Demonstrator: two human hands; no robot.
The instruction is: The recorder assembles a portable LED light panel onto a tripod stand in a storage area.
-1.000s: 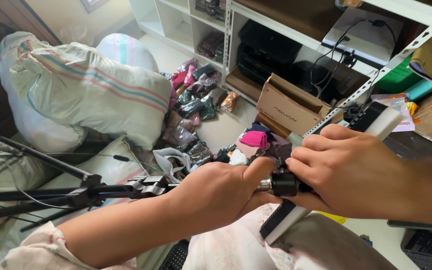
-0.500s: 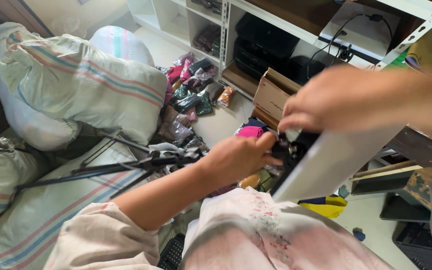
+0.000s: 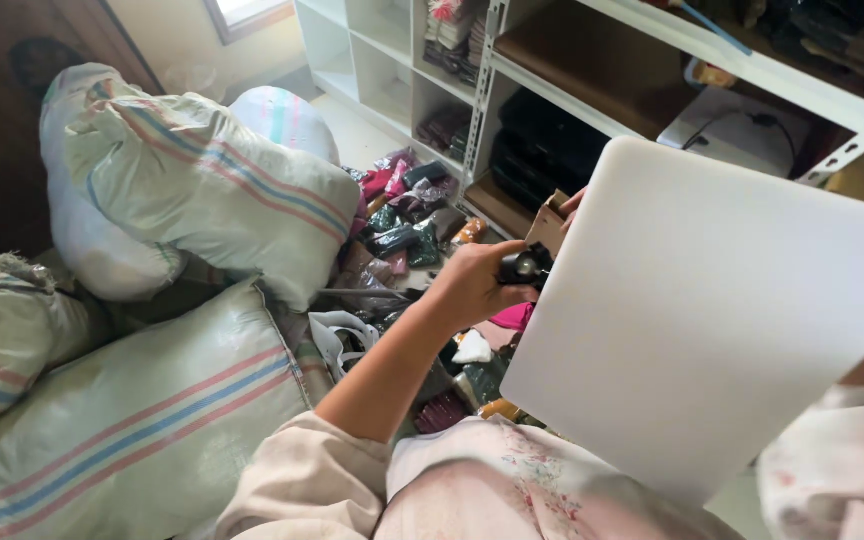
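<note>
White panel (image 3: 712, 310), left hand (image 3: 474, 285) gripping black knob (image 3: 524, 266)

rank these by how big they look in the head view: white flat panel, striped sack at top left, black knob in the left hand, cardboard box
1. white flat panel, though it is nearest the camera
2. striped sack
3. cardboard box, mostly hidden, so unsure
4. black knob in the left hand

A stockroom or storage room is shown. Tall white metal shelving (image 3: 592, 110) is loaded with dark folded goods; small packets in clear wrapping (image 3: 407, 215) are heaped on the floor at its foot, and bulging striped woven sacks (image 3: 202, 190) are piled further left of it.
</note>
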